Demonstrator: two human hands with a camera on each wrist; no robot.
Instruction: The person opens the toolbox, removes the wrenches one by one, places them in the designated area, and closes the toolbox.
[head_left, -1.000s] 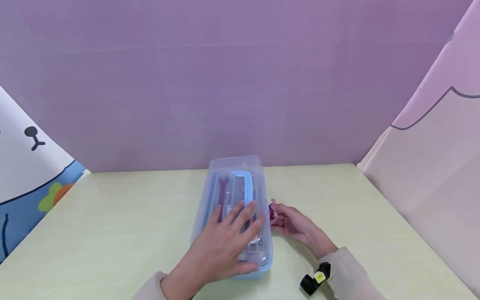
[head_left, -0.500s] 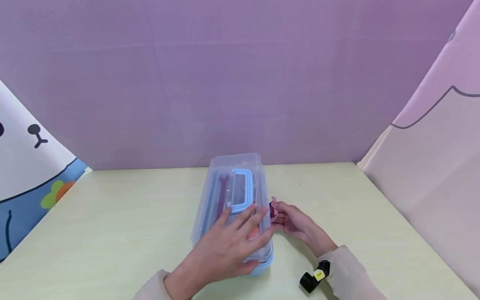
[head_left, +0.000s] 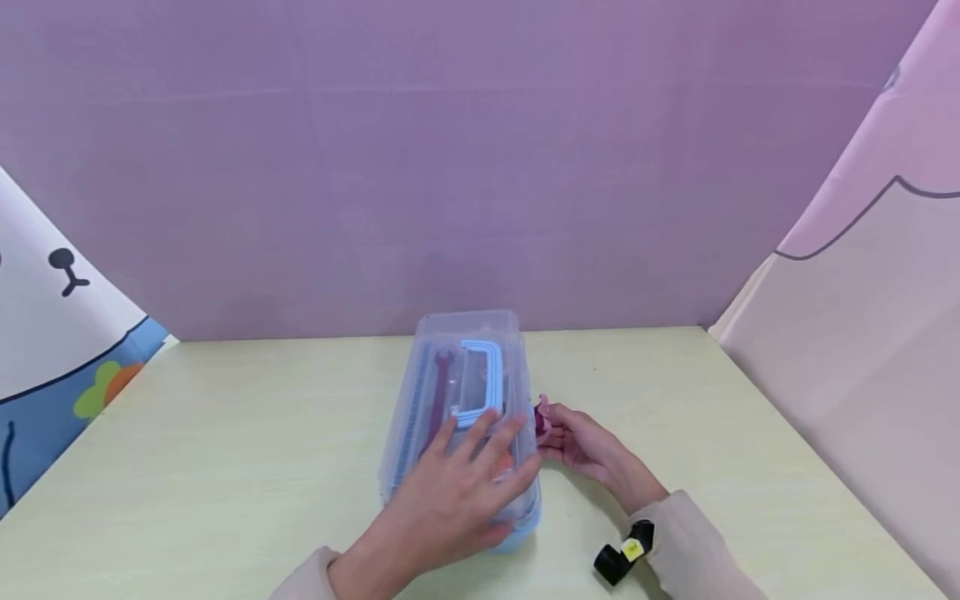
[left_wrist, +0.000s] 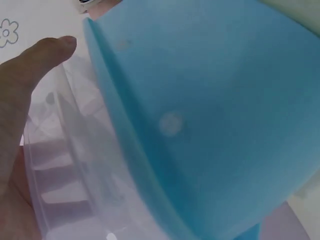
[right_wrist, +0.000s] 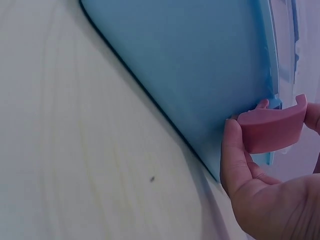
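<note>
Showing a purple backdrop (head_left: 480, 167) behind a pale wood-grained tabletop (head_left: 247, 433), a cartoon-printed panel (head_left: 48, 333) at left, a pink-and-cream panel (head_left: 870, 300) at right.

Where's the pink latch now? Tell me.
In the right wrist view, the pink latch is right of centre, held by the right grip; the head view puts it at the right side of the box.
</note>
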